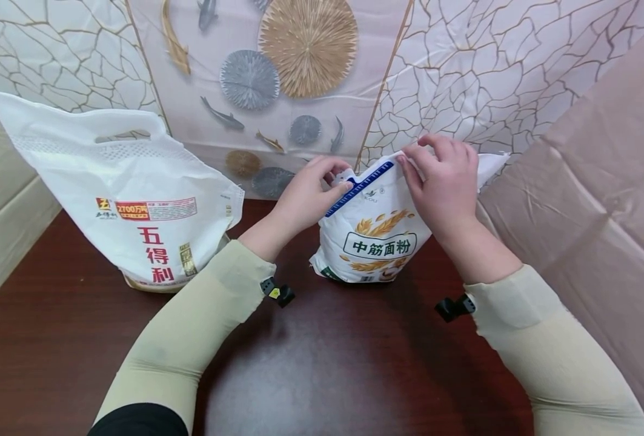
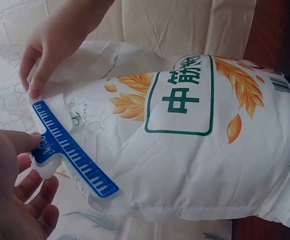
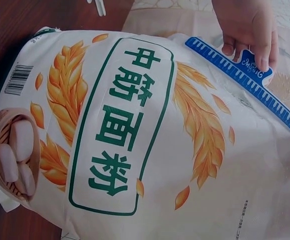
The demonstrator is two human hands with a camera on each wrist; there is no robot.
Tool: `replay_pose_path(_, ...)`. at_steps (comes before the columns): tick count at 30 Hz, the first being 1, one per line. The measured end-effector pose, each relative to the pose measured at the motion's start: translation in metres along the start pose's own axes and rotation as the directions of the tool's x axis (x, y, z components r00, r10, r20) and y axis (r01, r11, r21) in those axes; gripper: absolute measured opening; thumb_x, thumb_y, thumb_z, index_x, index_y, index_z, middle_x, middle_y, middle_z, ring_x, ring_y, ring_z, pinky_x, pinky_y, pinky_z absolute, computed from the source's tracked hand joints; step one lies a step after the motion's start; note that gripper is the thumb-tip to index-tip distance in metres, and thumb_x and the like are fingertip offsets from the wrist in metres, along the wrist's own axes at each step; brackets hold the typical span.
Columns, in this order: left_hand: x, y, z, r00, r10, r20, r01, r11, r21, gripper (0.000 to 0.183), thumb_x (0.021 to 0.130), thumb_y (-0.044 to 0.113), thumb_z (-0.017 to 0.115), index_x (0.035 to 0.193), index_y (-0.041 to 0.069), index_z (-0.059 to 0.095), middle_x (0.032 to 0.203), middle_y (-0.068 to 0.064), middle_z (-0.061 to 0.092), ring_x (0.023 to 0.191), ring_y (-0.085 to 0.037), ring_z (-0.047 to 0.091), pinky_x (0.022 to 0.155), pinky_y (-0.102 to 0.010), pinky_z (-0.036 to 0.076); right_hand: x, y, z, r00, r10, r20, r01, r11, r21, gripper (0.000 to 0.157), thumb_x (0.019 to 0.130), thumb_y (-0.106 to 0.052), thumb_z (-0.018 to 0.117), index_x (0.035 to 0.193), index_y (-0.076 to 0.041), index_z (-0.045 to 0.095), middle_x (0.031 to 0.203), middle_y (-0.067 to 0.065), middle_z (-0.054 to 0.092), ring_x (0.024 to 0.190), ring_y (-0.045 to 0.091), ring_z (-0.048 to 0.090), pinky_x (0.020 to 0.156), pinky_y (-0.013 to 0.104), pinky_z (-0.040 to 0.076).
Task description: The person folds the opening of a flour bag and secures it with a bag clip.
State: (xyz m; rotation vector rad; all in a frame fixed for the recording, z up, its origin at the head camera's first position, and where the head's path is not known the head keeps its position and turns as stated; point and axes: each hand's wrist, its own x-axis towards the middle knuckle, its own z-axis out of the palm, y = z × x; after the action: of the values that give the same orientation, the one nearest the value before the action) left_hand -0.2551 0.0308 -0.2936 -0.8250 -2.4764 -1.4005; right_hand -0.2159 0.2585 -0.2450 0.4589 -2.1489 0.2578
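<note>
One white flour bag [image 1: 373,227] is stood upright on a dark table [image 1: 311,363]. Across its upper left corner a blue clip [image 1: 362,186] is set aslant, the clip's handle pinched between thumb and fingers by the left hand [image 1: 313,194]. The bag's top edge, just beside the clip's upper end, is pinched by the right hand [image 1: 447,181]. Left of the flour bag, apart from it, a larger white bag [image 1: 109,175] is stood
</note>
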Motion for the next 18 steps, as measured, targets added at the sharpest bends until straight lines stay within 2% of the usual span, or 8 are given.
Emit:
replay_pose_path(7,-0.002,0.003,-0.001,1.000,-0.003,0.020,0.002,0.998,0.068,0.047,0.097,0.034,0.064,0.139,0.015,0.053,0.126,0.000,0.059,0.113,-0.014,0.055,0.094,-0.033,0.046,0.001,0.000,-0.001,1.000,-0.010,0.000,0.010,1.000,-0.015,0.026,0.098,-0.028,0.063,0.117,-0.013,0.074,0.114,0.016,0.066,0.107,0.040,0.057,0.098,0.055,0.035)
replay_pose_path(12,-0.009,0.003,-0.006,1.000,0.022,0.003,-0.022,0.983,0.184,0.060,0.096,0.040,0.063,0.148,0.016,0.043,0.136,0.000,0.055,0.130,-0.016,0.047,0.109,-0.036,0.036,0.002,0.000,0.000,1.000,-0.030,-0.004,0.029,0.999,-0.020,0.033,0.099,-0.031,0.061,0.124,-0.012,0.069,0.118,0.018,0.063,0.111,0.039,0.055,0.097,0.055,0.035)
replay_pose_path(18,-0.024,0.010,-0.019,0.999,0.031,-0.029,-0.022,0.962,0.273,0.063,0.097,0.047,0.059,0.152,0.023,0.038,0.146,0.003,0.047,0.140,-0.012,0.035,0.115,-0.039,0.025,-0.001,-0.006,0.003,0.992,-0.053,-0.118,0.061,0.996,0.064,0.036,0.095,-0.033,0.060,0.121,-0.010,0.068,0.126,0.017,0.060,0.122,0.035,0.049,0.100,0.054,0.033)
